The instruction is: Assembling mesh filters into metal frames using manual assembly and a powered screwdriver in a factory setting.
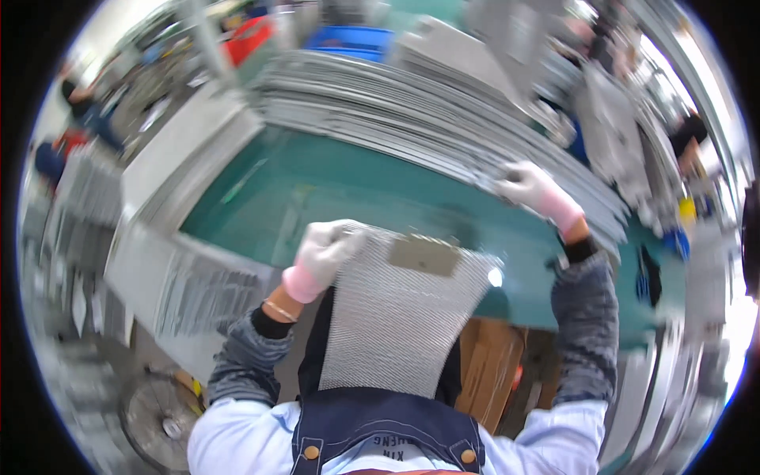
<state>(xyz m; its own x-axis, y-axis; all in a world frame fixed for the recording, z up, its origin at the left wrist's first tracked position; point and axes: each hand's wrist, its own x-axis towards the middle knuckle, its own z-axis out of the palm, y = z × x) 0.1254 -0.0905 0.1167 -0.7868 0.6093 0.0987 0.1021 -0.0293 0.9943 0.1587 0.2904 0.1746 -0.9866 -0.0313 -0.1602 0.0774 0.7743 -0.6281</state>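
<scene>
Left grip (321,255) on the mesh (396,324), right grip (538,192) by the stack (348,99)

Your left grip pinches the mesh's far left corner. Your right grip is curled; whether it holds anything, I cannot tell. The mesh reaches from over the green desk (348,178) to your apron (380,416), a tan plate (425,255) at its far edge. The stack lines the desk's far side.

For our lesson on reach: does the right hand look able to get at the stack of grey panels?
Probably yes: the right hand appears right at the edge of the stack of grey panels, with nothing visible blocking it. The mesh sheet in the left hand is nearer the body, out of the way.
</scene>
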